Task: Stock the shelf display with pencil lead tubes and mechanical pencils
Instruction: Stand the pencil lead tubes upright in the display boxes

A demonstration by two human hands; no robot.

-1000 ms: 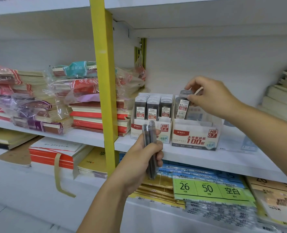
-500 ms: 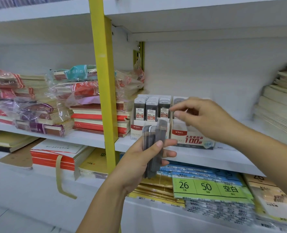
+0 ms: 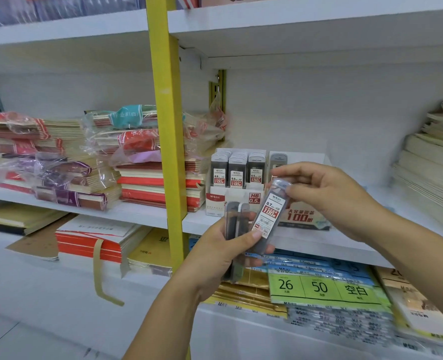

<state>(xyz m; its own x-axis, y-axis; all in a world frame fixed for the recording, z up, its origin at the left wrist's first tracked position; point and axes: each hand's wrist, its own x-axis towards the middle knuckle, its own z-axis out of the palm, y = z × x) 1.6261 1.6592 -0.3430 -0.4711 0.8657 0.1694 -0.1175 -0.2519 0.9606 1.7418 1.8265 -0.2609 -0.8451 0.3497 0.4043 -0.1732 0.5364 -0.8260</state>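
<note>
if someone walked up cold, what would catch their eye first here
Likely the two hands at centre: the right hand pinches the top of a 0.7 lead tube while the left hand grips a few more tubes. Next, the bright yellow upright splitting the shelves. Just behind the hands, the HB 0.5 display box stands packed with tubes on the middle shelf.
</note>
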